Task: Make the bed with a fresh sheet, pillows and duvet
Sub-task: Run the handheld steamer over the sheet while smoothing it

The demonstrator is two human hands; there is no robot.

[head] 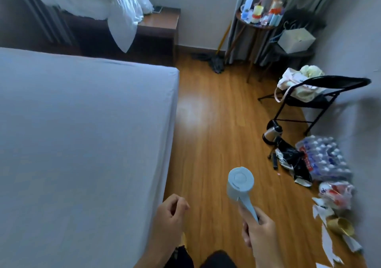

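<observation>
The bed (82,144) fills the left half of the view, covered by a smooth pale fitted sheet that wraps its right edge. A heap of white bedding (99,1) lies on the dark wooden desk (160,22) beyond the bed's far end, one corner hanging down. My right hand (260,232) grips the handle of a pale blue lint roller (241,185), held upright over the floor beside the bed. My left hand (171,214) hangs by the bed's right edge, fingers loosely curled and holding nothing.
Wooden floor (216,113) runs along the bed's right side. A black folding chair (313,100) with a bag stands by the right wall. A pack of water bottles (323,158), a kettle and scattered litter line that wall. A small round table (257,24) with bottles stands in the far corner.
</observation>
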